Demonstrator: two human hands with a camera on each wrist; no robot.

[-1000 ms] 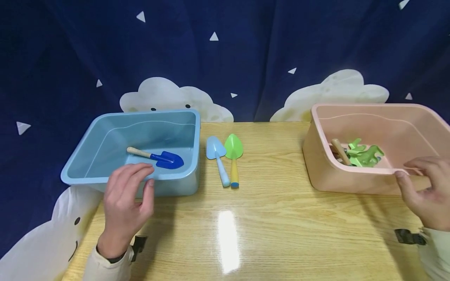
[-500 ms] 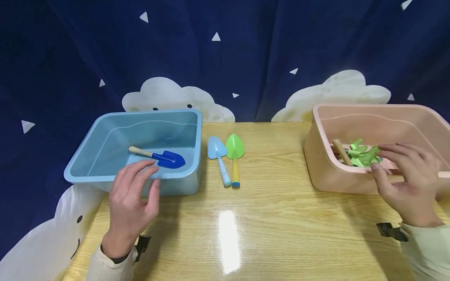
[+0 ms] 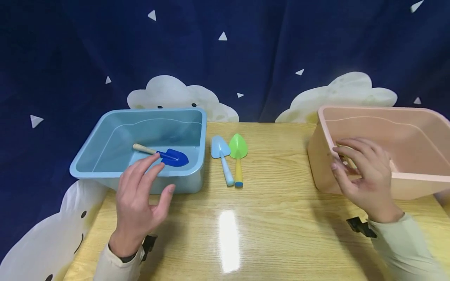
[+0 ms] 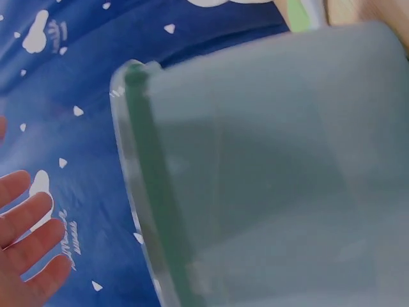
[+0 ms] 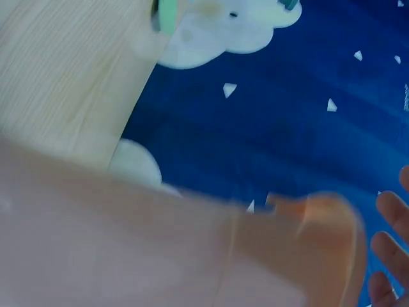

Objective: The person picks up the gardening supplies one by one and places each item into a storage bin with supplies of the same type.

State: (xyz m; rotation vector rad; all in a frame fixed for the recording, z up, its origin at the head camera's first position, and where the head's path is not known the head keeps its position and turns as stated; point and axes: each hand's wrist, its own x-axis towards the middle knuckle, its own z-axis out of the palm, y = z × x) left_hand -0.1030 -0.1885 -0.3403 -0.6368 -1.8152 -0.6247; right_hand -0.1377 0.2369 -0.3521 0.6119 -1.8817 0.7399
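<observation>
In the head view my left hand (image 3: 140, 197) hovers at the near rim of the blue tub (image 3: 105, 166), fingers loosely bent and holding nothing. Inside that tub lies a trowel with a dark blue blade (image 3: 174, 157) and a wooden handle. My right hand (image 3: 369, 181) is over the near left corner of the pink tub (image 3: 422, 177), its fingers bent and parted. Behind it the garden tools in this tub are mostly hidden; a bit of one tool (image 3: 349, 162) shows between thumb and fingers. The left wrist view shows spread left fingertips (image 4: 38, 233) beside the blue tub's wall.
Between the tubs, a light blue trowel (image 3: 225, 168) and a green trowel with a yellow handle (image 3: 238, 148) lie side by side on the wooden table (image 3: 281, 218). A dark blue curtain (image 3: 260, 54) with white clouds hangs behind the table.
My right hand has moved left along the pink tub, from its near right side to the left corner, covering the tools. My left hand has shifted slightly right, its thumb spreading farther from the fingers.
</observation>
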